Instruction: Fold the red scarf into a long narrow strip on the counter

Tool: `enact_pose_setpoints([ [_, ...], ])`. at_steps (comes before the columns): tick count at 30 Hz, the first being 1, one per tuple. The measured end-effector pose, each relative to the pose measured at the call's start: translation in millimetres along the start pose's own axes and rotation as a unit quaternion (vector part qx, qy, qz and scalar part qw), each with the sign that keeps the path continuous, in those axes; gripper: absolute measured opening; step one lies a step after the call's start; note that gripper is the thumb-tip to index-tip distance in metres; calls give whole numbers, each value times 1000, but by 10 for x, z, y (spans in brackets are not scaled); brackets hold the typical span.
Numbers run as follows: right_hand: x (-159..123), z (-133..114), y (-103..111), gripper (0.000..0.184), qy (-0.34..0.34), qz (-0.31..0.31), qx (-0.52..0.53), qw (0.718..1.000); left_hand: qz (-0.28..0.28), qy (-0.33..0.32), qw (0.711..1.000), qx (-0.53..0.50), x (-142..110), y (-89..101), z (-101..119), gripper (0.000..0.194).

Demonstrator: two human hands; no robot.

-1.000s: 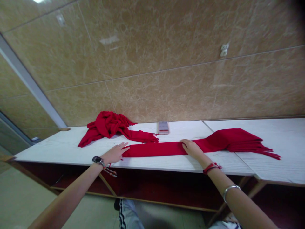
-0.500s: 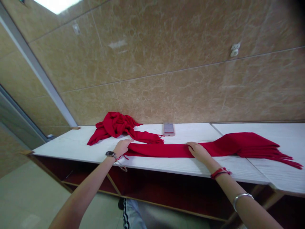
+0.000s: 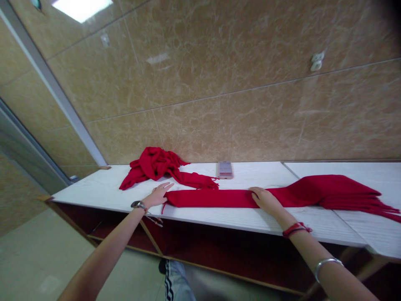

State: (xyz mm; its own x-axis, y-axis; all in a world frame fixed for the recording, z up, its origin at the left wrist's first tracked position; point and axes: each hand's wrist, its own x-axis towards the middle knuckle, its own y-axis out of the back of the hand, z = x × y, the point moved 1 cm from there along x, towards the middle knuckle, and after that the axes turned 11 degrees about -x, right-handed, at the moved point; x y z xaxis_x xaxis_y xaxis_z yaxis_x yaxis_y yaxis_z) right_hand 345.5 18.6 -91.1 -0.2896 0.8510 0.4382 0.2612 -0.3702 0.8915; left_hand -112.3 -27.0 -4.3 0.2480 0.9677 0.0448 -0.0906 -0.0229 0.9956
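A long red scarf point(image 3: 216, 198) lies folded into a narrow band along the white countertop, its fringed end fanned out at the right. My left hand point(image 3: 157, 195) is at the band's left end, fingers stretched apart and the thumb side close to the scarf's edge. Farther right, my right hand point(image 3: 265, 198) rests across the band with its fingers bent over it, gripping the cloth. Its fingertips are partly hidden. Behind my left hand, a second red scarf point(image 3: 156, 165) sits in a loose, crumpled heap with a fringed tail pointing right.
A small flat boxy device point(image 3: 225, 170) lies near the wall behind the folded scarf. The white countertop point(image 3: 87, 190) tops a cabinet with open dark-red shelves point(image 3: 219, 246). A tiled wall point(image 3: 219, 125) with a socket point(image 3: 317, 61) rises behind it.
My left hand has moved slightly left off the band's end, and its fingers have spread. My right hand stays on the scarf. The view has shifted slightly.
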Motion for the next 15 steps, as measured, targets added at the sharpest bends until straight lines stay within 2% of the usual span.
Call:
enact_pose_setpoints([
  [3, 1, 21, -25, 34, 11, -7, -5, 1000, -11, -12, 997, -80, -35, -41, 79, 60],
  [5, 4, 40, -52, 34, 19, -7, -7, 1000, -20, 7, 995, -98, -54, -85, 90, 64],
  [8, 5, 60, -82, 34, 23, -5, -13, 1000, -19, 32, 994, -101, -61, -118, 29, 67],
  [15, 5, 46, -67, 32, 22, 3, 5, 1000, 16, 56, 994, -89, -10, -112, -127, 52],
])
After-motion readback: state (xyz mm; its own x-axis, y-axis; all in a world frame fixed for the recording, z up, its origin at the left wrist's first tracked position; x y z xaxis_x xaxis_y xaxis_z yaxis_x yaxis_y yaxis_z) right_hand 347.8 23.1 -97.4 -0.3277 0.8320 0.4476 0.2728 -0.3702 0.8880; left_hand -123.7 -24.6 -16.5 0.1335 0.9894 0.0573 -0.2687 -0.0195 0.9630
